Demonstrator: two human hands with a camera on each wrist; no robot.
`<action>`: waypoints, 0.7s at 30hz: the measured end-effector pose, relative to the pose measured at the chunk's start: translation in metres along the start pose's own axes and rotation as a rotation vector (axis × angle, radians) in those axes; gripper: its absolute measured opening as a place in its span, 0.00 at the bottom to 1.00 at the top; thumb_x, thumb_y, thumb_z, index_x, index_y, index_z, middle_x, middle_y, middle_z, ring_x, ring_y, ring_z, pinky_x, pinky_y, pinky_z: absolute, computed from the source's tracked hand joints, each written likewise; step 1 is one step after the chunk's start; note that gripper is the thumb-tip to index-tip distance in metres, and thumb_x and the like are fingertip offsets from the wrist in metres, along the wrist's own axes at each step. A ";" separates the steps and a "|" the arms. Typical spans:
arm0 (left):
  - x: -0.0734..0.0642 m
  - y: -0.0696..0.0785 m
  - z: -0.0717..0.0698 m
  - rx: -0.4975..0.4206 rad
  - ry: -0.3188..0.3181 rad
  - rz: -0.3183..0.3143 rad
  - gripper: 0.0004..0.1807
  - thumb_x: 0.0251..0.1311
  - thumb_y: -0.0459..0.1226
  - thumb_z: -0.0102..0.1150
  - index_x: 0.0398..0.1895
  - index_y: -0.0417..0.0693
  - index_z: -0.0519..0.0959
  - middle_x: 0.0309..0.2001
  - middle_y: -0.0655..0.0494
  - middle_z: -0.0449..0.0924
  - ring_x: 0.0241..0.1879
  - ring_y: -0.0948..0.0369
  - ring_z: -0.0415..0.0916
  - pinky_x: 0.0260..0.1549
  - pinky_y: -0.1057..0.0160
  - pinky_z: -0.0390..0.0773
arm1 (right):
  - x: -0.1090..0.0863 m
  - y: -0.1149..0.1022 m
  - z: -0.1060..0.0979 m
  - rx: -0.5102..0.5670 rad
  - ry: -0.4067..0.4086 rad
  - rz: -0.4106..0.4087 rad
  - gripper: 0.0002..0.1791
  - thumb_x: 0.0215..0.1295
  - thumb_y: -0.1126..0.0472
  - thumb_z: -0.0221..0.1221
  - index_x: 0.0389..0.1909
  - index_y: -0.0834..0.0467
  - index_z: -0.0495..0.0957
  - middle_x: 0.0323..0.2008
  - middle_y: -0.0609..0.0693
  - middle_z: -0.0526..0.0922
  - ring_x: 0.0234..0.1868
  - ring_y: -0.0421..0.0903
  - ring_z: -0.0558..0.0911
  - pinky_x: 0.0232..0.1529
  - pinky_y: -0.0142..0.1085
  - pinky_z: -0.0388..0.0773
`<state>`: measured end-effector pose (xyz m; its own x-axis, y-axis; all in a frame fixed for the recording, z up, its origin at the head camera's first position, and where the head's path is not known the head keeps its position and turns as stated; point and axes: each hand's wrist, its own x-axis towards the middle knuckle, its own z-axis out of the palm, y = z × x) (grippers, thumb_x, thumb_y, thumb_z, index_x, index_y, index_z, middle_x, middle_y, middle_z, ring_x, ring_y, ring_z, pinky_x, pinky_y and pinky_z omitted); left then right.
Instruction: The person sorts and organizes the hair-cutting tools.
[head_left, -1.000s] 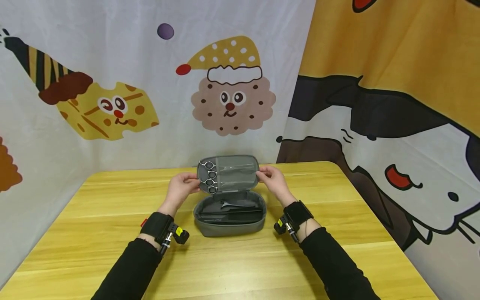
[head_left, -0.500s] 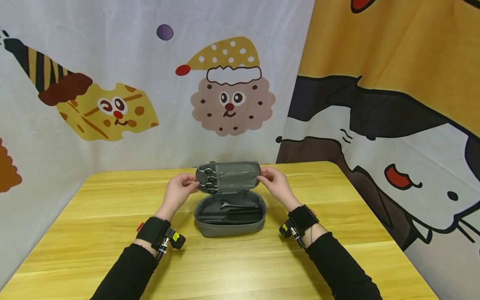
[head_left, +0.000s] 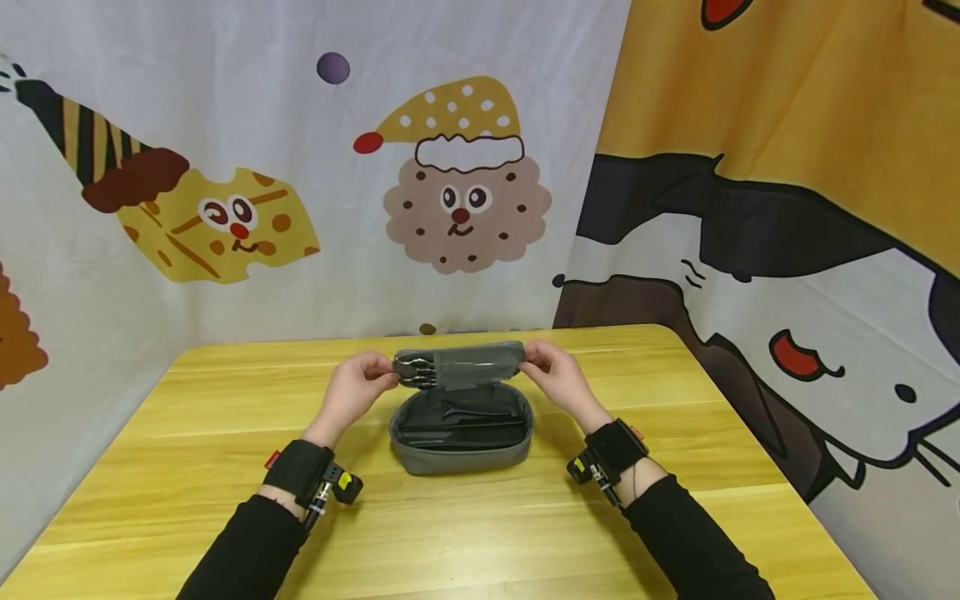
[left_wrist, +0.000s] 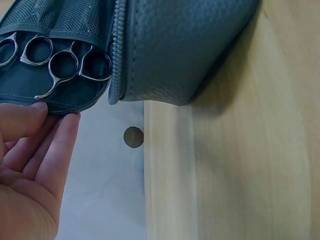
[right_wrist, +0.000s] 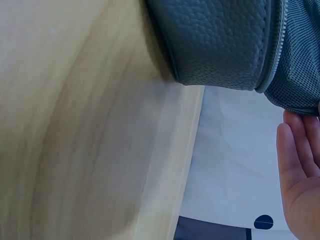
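Left hand (head_left: 354, 387) and right hand (head_left: 561, 382) pinch opposite ends of the case lid (head_left: 480, 364); steep tilting could let the scissors (left_wrist: 58, 80) beside the left hand slide out.

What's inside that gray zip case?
Long dark tools lie in the base. In the lid, metal scissor handles poke from a mesh pocket that covers their blades. The base's bottom is hidden.
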<state>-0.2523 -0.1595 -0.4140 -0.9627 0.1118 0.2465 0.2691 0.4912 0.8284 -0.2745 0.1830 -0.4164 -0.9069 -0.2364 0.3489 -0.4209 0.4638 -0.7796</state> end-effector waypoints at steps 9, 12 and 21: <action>-0.009 -0.002 -0.002 0.098 0.001 0.126 0.04 0.62 0.26 0.63 0.35 0.43 0.83 0.34 0.52 0.85 0.36 0.54 0.83 0.40 0.51 0.82 | -0.010 -0.003 -0.002 -0.143 -0.010 -0.103 0.08 0.66 0.70 0.62 0.45 0.61 0.80 0.36 0.51 0.83 0.39 0.49 0.83 0.46 0.42 0.81; -0.011 -0.003 -0.004 0.114 -0.010 0.164 0.05 0.62 0.27 0.63 0.36 0.45 0.83 0.34 0.51 0.84 0.36 0.55 0.82 0.38 0.53 0.82 | -0.013 -0.003 -0.003 -0.153 -0.035 -0.123 0.08 0.66 0.70 0.62 0.45 0.60 0.80 0.36 0.51 0.83 0.41 0.49 0.83 0.48 0.42 0.81; -0.016 -0.007 -0.007 0.233 -0.079 0.384 0.12 0.59 0.25 0.64 0.43 0.46 0.86 0.38 0.57 0.85 0.37 0.59 0.82 0.39 0.59 0.83 | -0.020 -0.004 -0.009 -0.155 -0.123 -0.137 0.13 0.65 0.74 0.61 0.47 0.58 0.82 0.43 0.50 0.84 0.46 0.49 0.83 0.49 0.41 0.81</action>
<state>-0.2385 -0.1711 -0.4201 -0.7961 0.3852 0.4668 0.6021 0.5812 0.5473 -0.2547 0.1934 -0.4153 -0.8355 -0.4040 0.3724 -0.5467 0.5435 -0.6370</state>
